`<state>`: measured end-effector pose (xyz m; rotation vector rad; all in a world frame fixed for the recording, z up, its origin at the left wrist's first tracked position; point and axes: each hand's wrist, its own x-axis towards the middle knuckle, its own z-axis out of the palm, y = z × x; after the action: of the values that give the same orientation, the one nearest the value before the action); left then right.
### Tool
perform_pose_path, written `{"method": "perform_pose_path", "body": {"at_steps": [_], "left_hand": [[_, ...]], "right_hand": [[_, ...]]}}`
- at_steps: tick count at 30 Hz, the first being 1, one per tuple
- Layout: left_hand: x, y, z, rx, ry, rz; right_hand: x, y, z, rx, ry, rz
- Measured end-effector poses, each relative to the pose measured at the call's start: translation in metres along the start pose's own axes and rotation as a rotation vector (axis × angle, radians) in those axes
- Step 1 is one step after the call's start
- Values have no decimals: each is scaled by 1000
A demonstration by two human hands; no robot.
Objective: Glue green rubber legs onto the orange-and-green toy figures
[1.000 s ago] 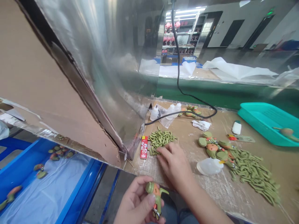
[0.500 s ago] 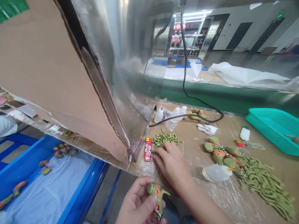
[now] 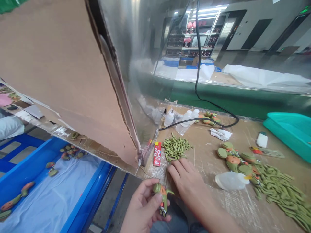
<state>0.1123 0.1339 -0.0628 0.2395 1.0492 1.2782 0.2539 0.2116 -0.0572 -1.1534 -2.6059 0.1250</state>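
Toy figure held at the table's near edge, small green parts close by

The left hand (image 3: 143, 210) grips a green and orange toy figure (image 3: 161, 199) between thumb and fingers, just below the cardboard-covered table (image 3: 206, 197). The right hand (image 3: 188, 183) lies flat, fingers spread, touching the pile of small green parts (image 3: 176, 147). A red packet (image 3: 157, 153) lies beside the pile; a foil-faced cardboard panel (image 3: 73, 87) walls off the left, a clear bottle (image 3: 230, 180) lies to the right.

Bare table (image 3: 206, 161) lies open between green pieces (image 3: 176, 148) and bottle (image 3: 230, 180); cardboard wall (image 3: 73, 90) blocks leftward.
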Motion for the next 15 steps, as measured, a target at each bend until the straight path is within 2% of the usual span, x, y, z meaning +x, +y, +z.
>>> {"method": "perform_pose_path", "body": {"at_steps": [5,10,15], "left_hand": [[-4,1,1,-41,-63,-64],[-13,3,6,-46,-174,-115],[-20,2,11,5,-218,-99]], "right_hand": [[-18,1,-11,226,91,89],[-39,-14,-43,706,61,223],[-51,-23,-59,751,32,180]]}}
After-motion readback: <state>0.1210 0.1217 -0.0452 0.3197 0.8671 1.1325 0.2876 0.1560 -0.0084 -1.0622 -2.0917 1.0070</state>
